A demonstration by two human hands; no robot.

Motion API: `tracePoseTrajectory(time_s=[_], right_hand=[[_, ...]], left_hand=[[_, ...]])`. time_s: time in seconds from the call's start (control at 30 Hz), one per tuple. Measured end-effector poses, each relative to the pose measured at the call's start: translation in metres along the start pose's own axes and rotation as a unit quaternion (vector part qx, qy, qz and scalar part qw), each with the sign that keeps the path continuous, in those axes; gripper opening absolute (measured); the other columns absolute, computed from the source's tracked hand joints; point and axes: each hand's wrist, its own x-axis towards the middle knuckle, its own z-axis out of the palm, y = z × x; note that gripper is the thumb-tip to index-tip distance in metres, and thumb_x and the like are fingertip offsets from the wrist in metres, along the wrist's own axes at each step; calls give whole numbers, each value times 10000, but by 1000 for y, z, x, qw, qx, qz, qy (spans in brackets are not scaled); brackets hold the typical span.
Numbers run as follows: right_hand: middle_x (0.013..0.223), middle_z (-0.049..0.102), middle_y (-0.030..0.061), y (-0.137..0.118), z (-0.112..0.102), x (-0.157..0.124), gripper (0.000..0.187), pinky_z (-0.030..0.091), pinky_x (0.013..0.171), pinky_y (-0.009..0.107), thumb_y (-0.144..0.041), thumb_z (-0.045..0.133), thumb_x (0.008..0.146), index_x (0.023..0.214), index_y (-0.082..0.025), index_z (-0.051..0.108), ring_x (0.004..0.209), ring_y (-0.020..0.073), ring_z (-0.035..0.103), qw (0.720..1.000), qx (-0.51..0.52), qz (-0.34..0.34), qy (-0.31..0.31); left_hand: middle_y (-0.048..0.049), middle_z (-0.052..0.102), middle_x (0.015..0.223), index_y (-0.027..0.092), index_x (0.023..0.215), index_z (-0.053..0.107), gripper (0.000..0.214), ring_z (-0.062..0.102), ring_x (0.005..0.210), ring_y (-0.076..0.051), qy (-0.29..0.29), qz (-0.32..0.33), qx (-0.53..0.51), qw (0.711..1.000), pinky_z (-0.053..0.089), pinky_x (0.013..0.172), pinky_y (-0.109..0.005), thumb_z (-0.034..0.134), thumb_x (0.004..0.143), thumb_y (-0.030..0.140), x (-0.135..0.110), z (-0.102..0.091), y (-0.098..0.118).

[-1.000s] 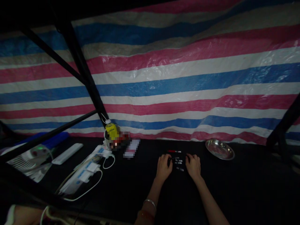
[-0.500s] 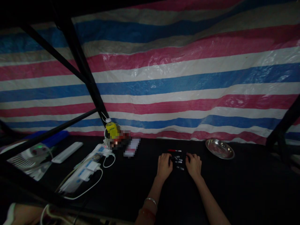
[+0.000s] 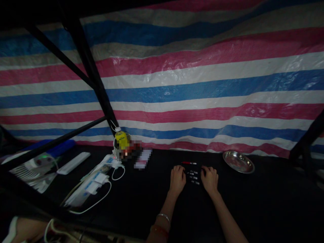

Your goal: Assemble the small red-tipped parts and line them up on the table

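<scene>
Several dark pens (image 3: 193, 178) lie side by side on the black tabletop, white markings showing at their right ends. A red pen (image 3: 188, 163) lies just beyond them. My left hand (image 3: 178, 179) rests palm down at their left ends, fingers loosely bent and pointing away from me. At the right ends is my right hand (image 3: 210, 179), also palm down with slightly curved fingers. Neither hand visibly holds anything. In the dim light, I cannot make out whether the fingertips touch the dark pens.
A round metal dish (image 3: 238, 162) sits to the right. Left of my hands are a phone-like object (image 3: 143, 158), a yellow bottle (image 3: 122, 139), and a white power strip (image 3: 93, 184) with cables. A black metal frame (image 3: 97, 87) crosses before the striped sheet (image 3: 177, 91).
The dark pens have shifted slightly between my hands, the upper ones lying a little differently. My hands have barely moved. The view has shifted a little.
</scene>
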Motion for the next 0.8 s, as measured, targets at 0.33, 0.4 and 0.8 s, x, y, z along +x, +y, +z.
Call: tracePoseTrajectory(time_s=[0.33,0.4,0.8], right_hand=[[1022,558,65,-1,-4,27,279,344,810,309,-277,511,812,1057,-254,643,979,219,449,994,54,-96,2],[1027,554,63,-7,-5,35,281,340,816,300,-276,551,787,1051,-261,646,980,213,446,990,53,-122,-35],[714,592,19,-28,2,38,300,393,586,263,-430,636,703,848,-166,647,612,133,499,795,587,29,-153]], left_hand=[[-7,536,700,199,795,498,108,536,690,-158,121,-130,-127,976,415,665,-284,403,840,224,3,1,-10],[21,486,617,204,756,460,145,511,586,-140,175,-202,-199,943,401,581,-255,392,850,291,5,3,-17],[3,547,660,205,766,481,281,563,643,-161,236,-243,-284,897,421,616,-262,398,827,467,7,7,-26]])
